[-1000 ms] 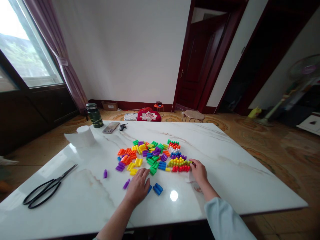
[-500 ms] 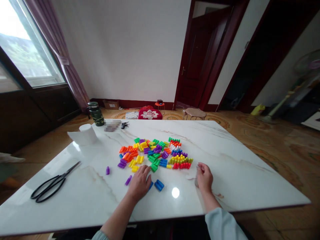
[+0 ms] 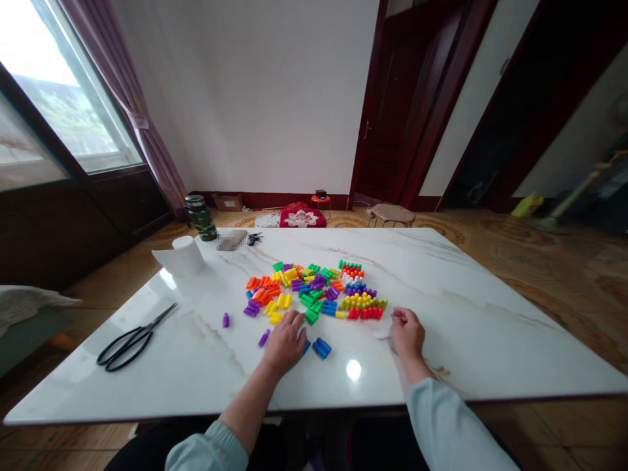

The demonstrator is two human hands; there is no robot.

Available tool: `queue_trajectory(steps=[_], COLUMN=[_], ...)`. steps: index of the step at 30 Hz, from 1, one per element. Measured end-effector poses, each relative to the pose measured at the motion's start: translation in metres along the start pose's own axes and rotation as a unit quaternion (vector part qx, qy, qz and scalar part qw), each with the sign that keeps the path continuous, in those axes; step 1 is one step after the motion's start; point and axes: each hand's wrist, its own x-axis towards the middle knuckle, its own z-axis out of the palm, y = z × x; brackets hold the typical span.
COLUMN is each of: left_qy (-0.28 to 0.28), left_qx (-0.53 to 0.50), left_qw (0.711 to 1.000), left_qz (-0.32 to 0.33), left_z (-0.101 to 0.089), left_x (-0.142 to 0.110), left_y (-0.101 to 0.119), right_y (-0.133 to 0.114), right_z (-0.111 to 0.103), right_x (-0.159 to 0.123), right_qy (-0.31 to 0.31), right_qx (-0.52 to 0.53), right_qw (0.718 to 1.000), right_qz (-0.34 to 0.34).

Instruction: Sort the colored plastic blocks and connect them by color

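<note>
Shifted over the last second: right hand has drawn away from the ends of the nearest rows, where its fingertips were a second ago, and is now just to the right of them
Right-hand grip: fingertips drawn together in a near-closed pinch; whether something small is between them I cannot tell
Left hand: palm down, fingers loosely curved, thumb apart; its underside is hidden, so I cannot tell if it has hold of anything
Beside the left fingers: yellow pieces and green pieces, with blue pieces near the thumb
Ordered rows: plastic pieces grouped by colour between the hands, the red row nearest the person
Loose pile: mixed colours to the left of the rows, orange pieces at its left side
Strays: purple piece apart on the white table
Scissors: far left, blades nearly together
Far left corner: paper roll, camouflage flask
</note>
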Motion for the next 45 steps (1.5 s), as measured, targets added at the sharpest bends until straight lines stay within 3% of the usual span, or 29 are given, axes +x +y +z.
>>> queue_trajectory(steps=[12,18,23,28,32,37,41,45], left_qy=[0.003,0.015,0.026,0.022,0.020,-0.030,-0.130,-0.149], left_qx=[-0.005,-0.022,-0.020,-0.007,0.004,0.046,0.077,0.100], left_qw=[1.000,1.000,0.999,1.000,1.000,0.998,0.988,0.984], left_qz=[-0.009,-0.003,0.002,0.008,0.016,0.018,0.031,0.007], left_z=[-0.001,-0.005,-0.003,-0.002,-0.002,-0.004,-0.021,-0.038], left_x=[0.001,0.003,0.003,0.004,0.003,0.012,0.035,0.059], left_y=[0.003,0.006,0.005,0.004,0.005,0.004,-0.005,-0.011], right_y=[-0.009,-0.005,-0.003,-0.008,-0.021,-0.039,-0.057,-0.084], right_z=[0.002,0.003,0.000,0.002,0.008,0.027,0.045,0.051], right_x=[0.003,0.027,0.036,0.029,0.023,0.020,0.013,-0.002], right_qy=[-0.015,-0.087,-0.133,-0.110,-0.051,-0.014,-0.062,-0.102], right_qx=[-0.050,-0.041,0.006,0.017,-0.003,0.015,0.026,-0.057], right_qw=[0.998,0.992,0.987,0.990,0.994,0.998,0.997,0.993], right_qz=[0.033,0.086,0.088,0.092,0.101,0.061,0.024,-0.012])
